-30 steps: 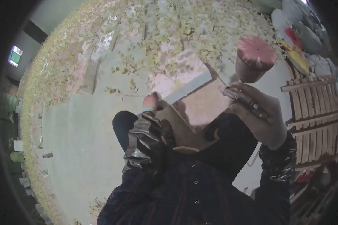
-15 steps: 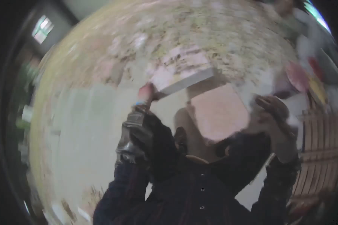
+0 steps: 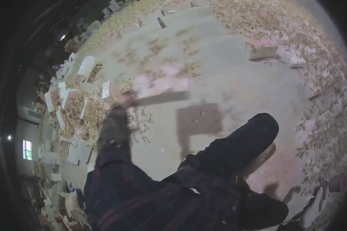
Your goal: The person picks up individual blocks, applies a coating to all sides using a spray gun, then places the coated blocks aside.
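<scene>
My left hand (image 3: 128,98), blurred by motion, is closed on one end of a long, straight grey-edged thing (image 3: 164,98). The thing reaches out to the right above the floor; its kind cannot be made out. Pinkish and brown mottled patches show just beyond its far edge. A dark squarish shadow (image 3: 199,118) falls on the floor below it. I cannot find my right hand. My dark-trousered leg (image 3: 235,144) stretches forward on the right.
White and pinkish blocks or cartons (image 3: 85,150) lie scattered on the left among brown litter. A pinkish block (image 3: 261,51) sits at the upper right. Litter covers the right side too. A reddish-brown container-like thing (image 3: 336,183) stands at the right edge.
My view has swung round to another stretch of floor. My left hand still grips the grey-edged thing. My right hand and the pinkish square surface have left view.
</scene>
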A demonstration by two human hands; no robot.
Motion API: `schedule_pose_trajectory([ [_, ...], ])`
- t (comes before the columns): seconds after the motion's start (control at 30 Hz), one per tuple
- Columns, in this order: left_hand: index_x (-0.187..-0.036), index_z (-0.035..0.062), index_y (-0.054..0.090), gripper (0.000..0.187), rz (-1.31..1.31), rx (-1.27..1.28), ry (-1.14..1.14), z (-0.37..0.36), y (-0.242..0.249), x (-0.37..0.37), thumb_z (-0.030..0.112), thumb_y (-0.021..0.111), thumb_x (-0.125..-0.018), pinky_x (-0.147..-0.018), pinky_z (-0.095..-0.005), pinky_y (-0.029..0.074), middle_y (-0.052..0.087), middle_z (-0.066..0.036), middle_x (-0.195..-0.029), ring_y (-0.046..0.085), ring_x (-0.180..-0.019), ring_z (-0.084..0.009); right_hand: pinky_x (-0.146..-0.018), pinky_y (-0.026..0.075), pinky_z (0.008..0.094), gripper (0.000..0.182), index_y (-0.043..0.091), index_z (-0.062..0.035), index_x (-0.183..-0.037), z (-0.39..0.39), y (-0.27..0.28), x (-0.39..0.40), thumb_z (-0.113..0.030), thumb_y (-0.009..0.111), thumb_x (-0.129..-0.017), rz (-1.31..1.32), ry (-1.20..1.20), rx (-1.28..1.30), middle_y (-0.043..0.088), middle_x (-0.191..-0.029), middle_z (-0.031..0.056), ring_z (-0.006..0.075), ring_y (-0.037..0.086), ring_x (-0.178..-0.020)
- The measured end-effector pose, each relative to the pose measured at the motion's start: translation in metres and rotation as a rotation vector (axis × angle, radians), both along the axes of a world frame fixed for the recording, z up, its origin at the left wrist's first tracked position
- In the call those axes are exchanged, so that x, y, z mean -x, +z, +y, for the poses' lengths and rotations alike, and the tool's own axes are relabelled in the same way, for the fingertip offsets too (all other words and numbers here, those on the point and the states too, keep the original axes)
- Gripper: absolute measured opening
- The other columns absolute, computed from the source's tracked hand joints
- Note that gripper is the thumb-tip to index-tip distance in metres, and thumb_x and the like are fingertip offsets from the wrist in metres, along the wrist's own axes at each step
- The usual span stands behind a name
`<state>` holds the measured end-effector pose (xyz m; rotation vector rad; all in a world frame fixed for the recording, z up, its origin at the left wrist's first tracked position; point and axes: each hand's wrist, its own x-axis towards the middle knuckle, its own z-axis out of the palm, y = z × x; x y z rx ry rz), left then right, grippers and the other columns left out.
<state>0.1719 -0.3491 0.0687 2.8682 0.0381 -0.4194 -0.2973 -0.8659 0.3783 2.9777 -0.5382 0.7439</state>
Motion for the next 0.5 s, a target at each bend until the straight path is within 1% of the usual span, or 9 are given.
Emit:
schedule_pose_trajectory([
  [0.03, -0.106, 0.0174, 0.039, 0.075, 0.007, -0.061, -0.04, 0.001, -0.021, -0.021, 0.05, 0.075, -0.049, -0.039, -0.0424, 0.043, 0.055, 0.0, -0.079, 0.058, -0.058, -0.0241, -0.087, 0.049, 0.031, 0.025, 0.066, -0.0006, -0.103, 0.01, 0.004, -0.004, -0.02, 0.064, -0.087, 0.043, -0.009, 0.032, 0.068, -0.099, 0.0119, 0.0213, 0.063, -0.093],
  [0.1, -0.093, 0.0182, 0.04, 0.064, 0.12, 0.197, 0.027, 0.179, -0.057, 0.165, 0.048, 0.073, -0.047, -0.038, -0.0404, 0.039, 0.052, 0.001, -0.071, 0.055, -0.053, -0.0223, -0.089, 0.049, 0.0281, 0.025, 0.067, -0.0054, -0.103, -0.011, -0.024, -0.006, -0.021, 0.068, -0.084, 0.031, -0.074, -0.162, 0.069, -0.099, 0.0084, 0.0187, 0.063, -0.095],
  [0.2, -0.063, 0.0203, 0.043, 0.04, 0.583, 0.806, -0.082, 0.286, -0.1, 0.42, 0.043, 0.068, -0.041, -0.036, -0.0359, 0.031, 0.045, 0.002, -0.053, 0.047, -0.042, -0.0181, -0.109, 0.03, 0.023, 0.039, 0.045, -0.0009, -0.131, -0.075, -0.062, 0.041, -0.012, 0.051, -0.094, -0.546, 0.147, -1.929, 0.049, -0.133, 0.0087, 0.0138, 0.042, -0.126],
  [0.23, -0.058, 0.0206, 0.044, 0.037, 0.779, 0.891, -0.163, 0.307, -0.107, 0.409, 0.042, 0.068, -0.041, -0.036, -0.0351, 0.029, 0.044, 0.003, -0.049, 0.046, -0.04, -0.0173, -0.097, 0.032, 0.0232, 0.031, 0.049, -0.003, -0.119, -0.048, -0.047, 0.036, -0.014, 0.053, -0.091, -0.556, -0.079, -1.627, 0.051, -0.119, 0.0073, 0.0125, 0.043, -0.11],
  [0.27, -0.047, 0.0213, 0.045, 0.03, 1.031, 1.031, -0.134, 0.331, -0.11, 0.408, 0.041, 0.066, -0.039, -0.035, -0.0334, 0.026, 0.041, 0.003, -0.043, 0.043, -0.036, -0.0158, -0.072, 0.035, 0.0235, 0.018, 0.056, -0.007, -0.096, -0.024, -0.032, 0.017, -0.02, 0.057, -0.085, -0.404, -0.341, -1.158, 0.056, -0.09, 0.0045, 0.01, 0.044, -0.078],
  [0.3, -0.042, 0.0217, 0.045, 0.027, 1.193, 1.083, -0.15, 0.303, -0.133, 0.374, 0.04, 0.065, -0.038, -0.035, -0.0326, 0.025, 0.04, 0.003, -0.04, 0.041, -0.034, -0.0151, -0.06, 0.036, 0.0237, 0.014, 0.06, -0.0091, -0.085, -0.017, -0.02, 0.011, -0.023, 0.059, -0.082, -0.324, -0.505, -0.902, 0.059, -0.075, 0.0031, 0.0087, 0.045, -0.062],
  [0.4, -0.065, 0.0145, 0.049, 0.019, 0.815, 0.503, -0.085, 0.066, -0.156, 0.24, 0.032, 0.055, -0.063, -0.045, -0.0324, 0.038, 0.052, -0.004, -0.055, 0.052, -0.049, -0.0184, -0.048, 0.036, 0.021, 0.027, 0.058, -0.0021, -0.104, -0.042, -0.021, 0.057, -0.02, 0.058, -0.084, -0.316, -0.501, -0.753, 0.062, -0.091, 0.011, 0.0092, 0.046, -0.055],
  [0.47, -0.08, 0.0096, 0.051, 0.018, 0.46, 0.155, 0.012, -0.057, -0.071, 0.175, 0.027, 0.049, -0.08, -0.052, -0.0323, 0.047, 0.059, -0.008, -0.066, 0.059, -0.058, -0.0206, -0.039, 0.036, 0.0193, 0.037, 0.057, 0.0026, -0.117, -0.054, -0.037, 0.083, -0.017, 0.058, -0.086, -0.3, -0.425, -0.699, 0.063, -0.101, 0.0164, 0.0096, 0.047, -0.05],
  [0.5, -0.079, 0.009, 0.052, 0.03, 0.393, 0.2, 0.02, -0.146, -0.033, 0.14, 0.036, 0.042, -0.086, -0.053, -0.0325, 0.048, 0.059, -0.009, -0.067, 0.059, -0.059, -0.0212, -0.039, 0.036, 0.0186, 0.042, 0.053, 0.0047, -0.12, -0.066, -0.049, 0.095, -0.017, 0.059, -0.086, -0.329, -0.398, -0.661, 0.062, -0.108, 0.0179, 0.0091, 0.044, -0.046],
])
